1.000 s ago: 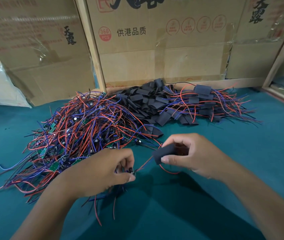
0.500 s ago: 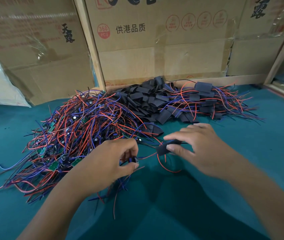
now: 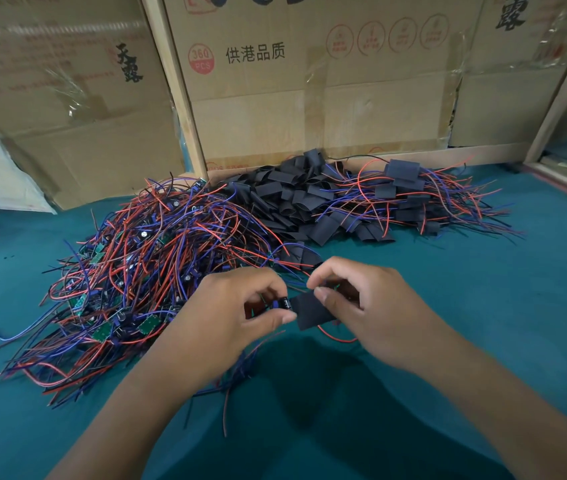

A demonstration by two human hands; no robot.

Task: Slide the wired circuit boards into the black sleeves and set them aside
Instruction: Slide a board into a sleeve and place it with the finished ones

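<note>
Taped cardboard cartons (image 3: 309, 98) printed with Chinese characters fill the whole top of the frame, standing on a teal table cover (image 3: 483, 306). Left of centre sprawls a big tangle of red and blue wired circuit boards (image 3: 143, 271), small green boards showing among the wires. Above centre lies a heap of empty black sleeves (image 3: 296, 202), and to its right a smaller pile of sleeved boards (image 3: 410, 199) with wire tails fanning out. Loose wires from the tangle trail under the left forearm.

At centre, the left hand (image 3: 226, 323) pinches a wired circuit board (image 3: 284, 303) by its dark capacitor end, fingers curled. The right hand (image 3: 361, 306) grips one black sleeve (image 3: 311, 311) between thumb and fingers. The board seems to sit right at the sleeve's mouth, though fingers hide the join. Half a second ago the hands were apart, the right reaching lower over the table; now they meet.
</note>
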